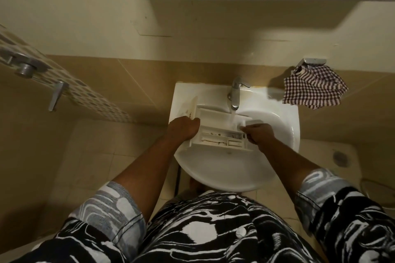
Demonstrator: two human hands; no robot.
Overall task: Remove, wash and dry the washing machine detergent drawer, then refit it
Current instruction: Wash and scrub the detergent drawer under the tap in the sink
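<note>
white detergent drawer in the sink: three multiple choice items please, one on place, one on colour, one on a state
1. Relative to the white ceramic sink, the checked cloth hangs: A. left B. right, on the wall C. inside
2. The cloth's checks are: A. dark purple and white B. green and yellow C. orange and black
3. The chrome tap is: A. off B. running onto the white plastic detergent drawer C. missing

B: it hangs from a wall holder right of the sink; A: dark and white squares show; B: water streams onto the drawer.
</note>
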